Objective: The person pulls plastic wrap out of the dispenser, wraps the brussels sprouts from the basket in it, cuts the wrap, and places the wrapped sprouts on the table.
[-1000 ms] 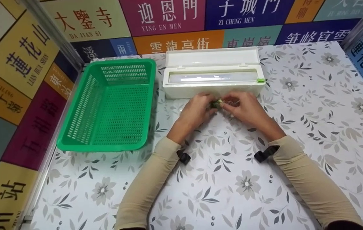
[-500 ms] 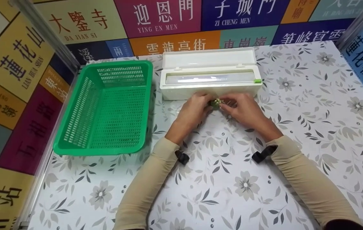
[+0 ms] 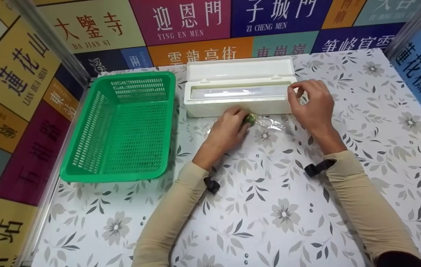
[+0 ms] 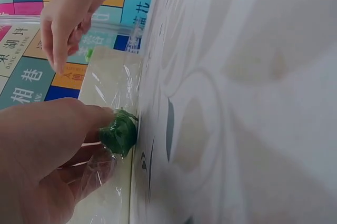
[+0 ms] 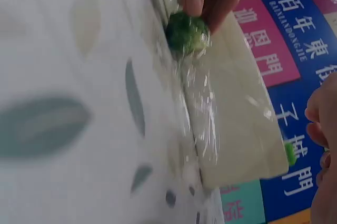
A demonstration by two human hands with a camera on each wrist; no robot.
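Observation:
My left hand (image 3: 229,128) holds a small green vegetable (image 4: 120,133) wrapped in clear cling film, just in front of the white cling film box (image 3: 236,107). Dark green with a paler patch, the vegetable (image 3: 249,119) shows past my fingertips; its exact kind is unclear. Loose cling film (image 3: 271,123) trails from it to the right along the table. My right hand (image 3: 316,105) hovers at the box's right end with loosely bent fingers, holding nothing visible. Both wrist views show the green slider (image 5: 290,153) on the box apart from that hand; in the head view the hand hides it.
A green plastic basket (image 3: 171,129) stands left of the box. The box's white lid (image 3: 240,68) is raised at the back, with a film roll (image 3: 240,92) visible inside. Flower-patterned covering (image 3: 255,222) lies under everything, and panels with printed characters (image 3: 199,52) stand behind.
My right hand has left the wrapped vegetable and moved right and up to the box's right end. The trailing film has come into sight. My left hand stays at the vegetable.

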